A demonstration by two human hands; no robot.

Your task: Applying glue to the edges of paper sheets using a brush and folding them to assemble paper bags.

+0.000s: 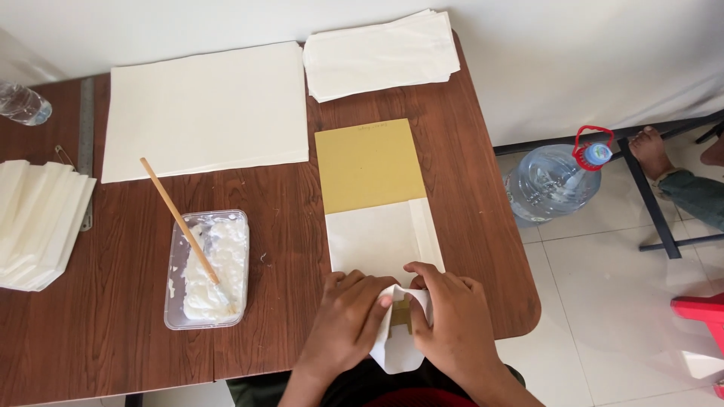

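Starting at the left edge of the worktop, a stack of folded white papers is noted, with a metal ruler and a clear bottle behind it. Next along, a clear tub of white paste is found with a wooden-handled brush resting in it, and a large pile of cream sheets lies behind. A pile of finished-looking white bags is seen at the far edge.

At the near centre, a white paper sheet is wrapped around a mustard-yellow card former; the long sides appear already folded over, while the near end is judged to be only partly folded and not yet closed.

The left hand is pressed onto the near end of the sheet, fingers bent and closed on the paper flap. The right hand is likewise clamped on the opposite flap, fingers curled around the paper edge. Both hands meet at the worktop's near edge.

On the floor at right, a large water jug is recorded, beside another person's foot.
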